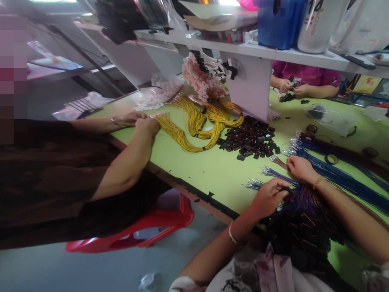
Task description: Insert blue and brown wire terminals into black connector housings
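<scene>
My left hand [270, 196] is curled, thumb and fingers closed around a small dark piece that I cannot make out clearly. To its right, my right hand [300, 167] pinches at the bundle of brown wires [278, 162] on the green table. Blue wires with silver tips [269, 172] lie between the hands. Below them hangs a heap of black connectors with wires [306, 231] near my lap. Long blue wires [331, 172] stretch to the right behind my right hand. A pile of black connectors [251, 138] lies further back on the table.
At the left, a person's hands [146, 123] touch yellow wire bundles [185, 140]. Another person's hands [293, 88] work across the table [194, 174]. A shelf [243, 48] bears a blue bin [279, 24]. Tape rolls [331, 159] lie at the right; a red stool [146, 229] stands below left.
</scene>
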Available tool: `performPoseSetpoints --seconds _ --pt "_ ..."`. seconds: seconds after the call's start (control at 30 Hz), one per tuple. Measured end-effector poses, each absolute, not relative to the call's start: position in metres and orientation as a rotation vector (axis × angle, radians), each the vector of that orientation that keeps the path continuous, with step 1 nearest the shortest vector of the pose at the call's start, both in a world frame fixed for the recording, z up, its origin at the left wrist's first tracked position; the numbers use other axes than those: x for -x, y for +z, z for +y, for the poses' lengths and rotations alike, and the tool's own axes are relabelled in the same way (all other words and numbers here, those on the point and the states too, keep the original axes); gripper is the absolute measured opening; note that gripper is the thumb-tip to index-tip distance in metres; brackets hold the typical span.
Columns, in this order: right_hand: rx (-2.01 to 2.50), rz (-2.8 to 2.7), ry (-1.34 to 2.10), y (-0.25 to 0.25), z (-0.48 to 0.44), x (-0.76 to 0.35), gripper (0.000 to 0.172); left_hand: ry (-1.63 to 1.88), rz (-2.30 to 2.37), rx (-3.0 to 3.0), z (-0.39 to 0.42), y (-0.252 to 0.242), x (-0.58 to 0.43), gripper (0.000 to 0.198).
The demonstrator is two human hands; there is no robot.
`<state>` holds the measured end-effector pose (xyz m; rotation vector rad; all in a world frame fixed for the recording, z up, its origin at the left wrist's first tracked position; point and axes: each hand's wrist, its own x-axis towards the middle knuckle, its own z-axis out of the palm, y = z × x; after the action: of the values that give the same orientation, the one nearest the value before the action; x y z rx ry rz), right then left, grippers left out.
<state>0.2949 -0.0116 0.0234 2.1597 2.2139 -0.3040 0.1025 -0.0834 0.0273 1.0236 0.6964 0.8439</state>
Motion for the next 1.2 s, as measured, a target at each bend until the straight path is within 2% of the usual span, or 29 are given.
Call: performPoseSetpoints --seconds 0.13,0.33,0.53,0.63,0.93,1.07,1.2 --pt "-2.175 2.179 -0.204 0.024 -0.014 -0.295 0.025 0.792 0.678 -1.096 -0.088 0.029 -0.103 0.02" --pt "-2.095 2.269 -0.229 0.024 -0.015 -0.295 0.021 0.835 0.695 -1.035 -0.083 0.028 -0.102 0.02" --pt "-2.18 2.209 -0.098 0.027 -0.016 -0.295 0.021 0.846 0.745 -1.019 -0.083 0.028 -0.101 0.022" --pt "-2.28 2.291 -0.26 0.032 -0.015 -0.293 0.019 0.837 0.744 -1.028 -0.085 0.029 -0.102 0.021" --pt "-2.32 2.786 -1.045 0.052 -0.026 -0.259 0.015 0.785 0.803 -1.195 -0.099 0.026 -0.104 0.019" --pt "-2.372 2.803 -1.123 0.048 -0.054 -0.25 0.014 0.952 0.895 -0.936 -0.09 0.016 -0.104 0.019" --pt "-2.241 2.903 -1.044 0.041 -0.075 -0.249 0.013 0.999 0.889 -0.594 -0.076 0.007 -0.103 0.028"
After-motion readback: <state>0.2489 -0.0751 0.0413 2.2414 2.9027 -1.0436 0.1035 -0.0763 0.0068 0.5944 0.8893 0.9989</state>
